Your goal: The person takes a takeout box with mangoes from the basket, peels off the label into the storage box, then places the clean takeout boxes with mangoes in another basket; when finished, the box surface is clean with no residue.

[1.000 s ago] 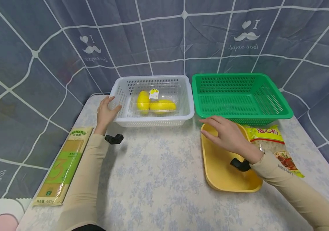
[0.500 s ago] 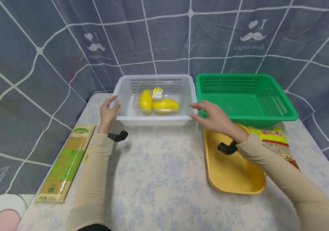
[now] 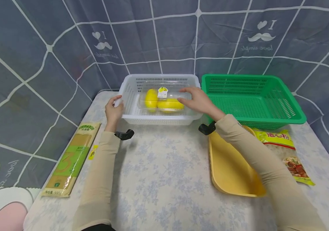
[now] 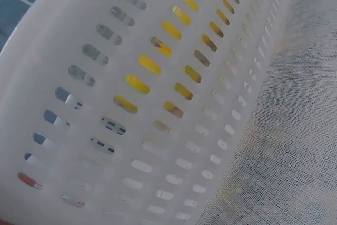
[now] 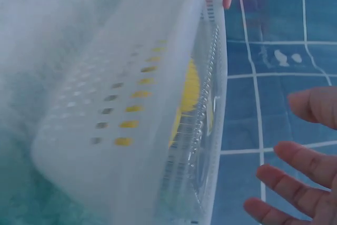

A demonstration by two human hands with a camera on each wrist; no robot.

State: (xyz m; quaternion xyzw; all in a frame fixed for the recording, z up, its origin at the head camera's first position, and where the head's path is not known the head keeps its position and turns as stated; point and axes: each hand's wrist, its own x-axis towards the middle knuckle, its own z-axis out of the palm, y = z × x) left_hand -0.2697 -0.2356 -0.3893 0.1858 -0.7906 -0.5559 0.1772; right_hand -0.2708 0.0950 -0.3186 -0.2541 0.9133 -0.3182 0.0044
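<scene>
A white perforated basket (image 3: 158, 120) stands at the back of the table. Inside it lies a clear plastic box (image 3: 170, 95) with a label and yellow oval fruits (image 3: 151, 100). My left hand (image 3: 113, 111) grips the basket's left rim near the front corner, thumb and fingers on either side of it. Over the basket's right side hovers my right hand (image 3: 197, 100), fingers spread and holding nothing, overlapping the right end of the box in the head view. The right wrist view shows those spread fingers (image 5: 303, 164) apart from the basket's rim.
A green basket (image 3: 254, 118) stands right beside the white one. In front of it are a yellow tray (image 3: 225, 166), partly under my right sleeve, and a yellow-topped food bag (image 3: 283, 147). A long noodle packet (image 3: 72, 160) lies at the left edge.
My right hand has moved left and away from me, from over the yellow tray to above the white basket. My left hand stays at the basket's left rim. The head view has shifted slightly.
</scene>
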